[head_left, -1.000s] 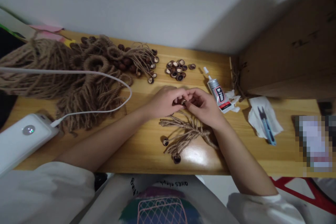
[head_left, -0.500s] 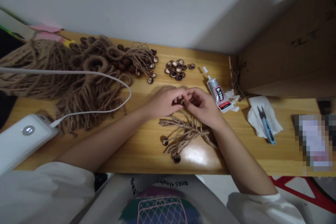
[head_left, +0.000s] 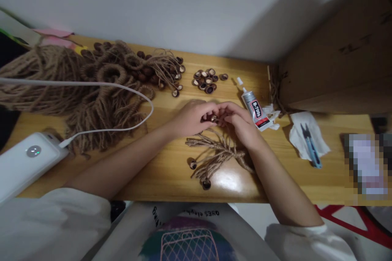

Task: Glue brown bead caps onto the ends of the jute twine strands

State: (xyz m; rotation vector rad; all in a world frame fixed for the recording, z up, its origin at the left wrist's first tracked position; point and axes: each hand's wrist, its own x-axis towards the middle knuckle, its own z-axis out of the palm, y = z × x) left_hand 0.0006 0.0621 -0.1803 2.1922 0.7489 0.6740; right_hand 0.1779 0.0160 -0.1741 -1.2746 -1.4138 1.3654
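My left hand [head_left: 193, 119] is closed around a small brown nutshell half [head_left: 213, 118], its open side turned toward my right hand. My right hand [head_left: 243, 125] is curled close beside it, thumb and fingertips pinched together at the shell's edge; whatever lies between them is too small to make out. Just below both hands lies a jute rope tassel [head_left: 211, 153], one strand of it rising toward the fingers. Two more nutshells sit by its cord ends, a left one [head_left: 192, 164] and a lower one [head_left: 206, 184].
Several nutshell halves [head_left: 209, 88] are grouped behind my hands. A B-7000 glue tube [head_left: 255, 108] lies to the right, near blue thread snips [head_left: 311, 147] on a tissue [head_left: 295, 124]. Jute bundles [head_left: 45, 77], a power bank [head_left: 30, 167] and its white cable [head_left: 107, 131] occupy the left.
My right thumb has drawn back slightly from the nutshell, showing more of its opening. My left hand keeps its hold in nearly the same place.
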